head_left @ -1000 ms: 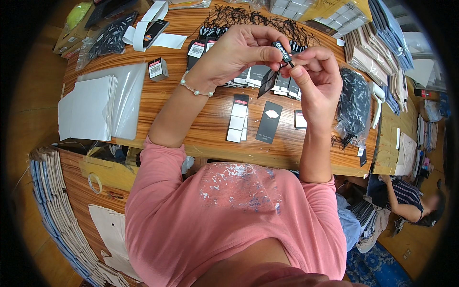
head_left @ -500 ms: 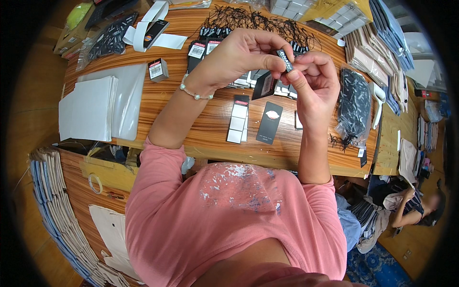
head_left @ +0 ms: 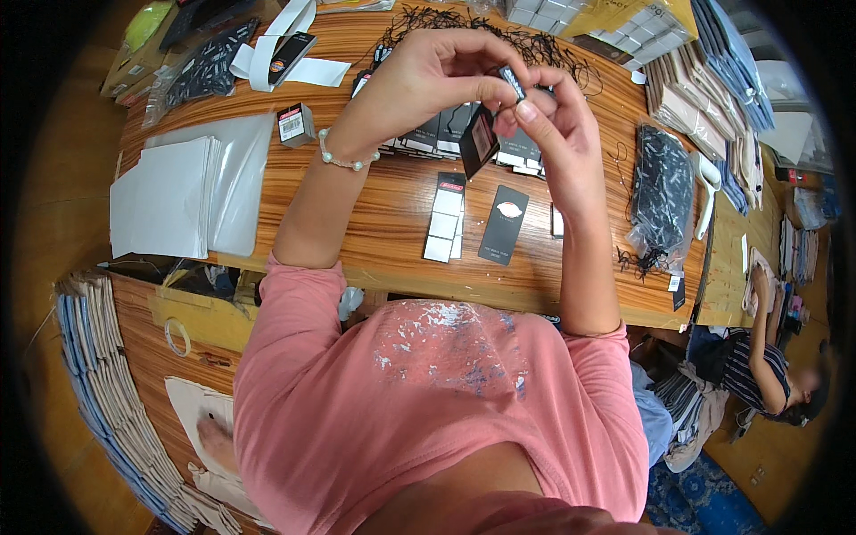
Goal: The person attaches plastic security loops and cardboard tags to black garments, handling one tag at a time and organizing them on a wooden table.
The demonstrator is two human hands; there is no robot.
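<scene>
Above the far side of the table, my left hand (head_left: 437, 76) and my right hand (head_left: 563, 134) meet. Both pinch a small black string-lock seal (head_left: 512, 82) with pale lettering, thumbs against fingertips. From it hangs a dark hang tag (head_left: 480, 143), tilted in the air. Rows of black hang tags (head_left: 423, 138) lie under my hands, partly hidden by them. Closer to me, a hang tag with white stickers (head_left: 443, 218) and a black tag with a white oval (head_left: 504, 225) lie flat side by side.
Black strings (head_left: 571, 67) tangle at the far edge. A bag of black seals (head_left: 660, 196) and a white tagging tool (head_left: 706, 192) lie right; white sheets (head_left: 165, 201) and a small tag stack (head_left: 295, 125) left. Another person (head_left: 767, 370) is at right; someone's hand (head_left: 217, 443) rests on beige cloth lower left.
Both my hands have shifted slightly up and left with the seal and its dangling tag. The person at right has raised an arm. Another person's hand has appeared at lower left.
</scene>
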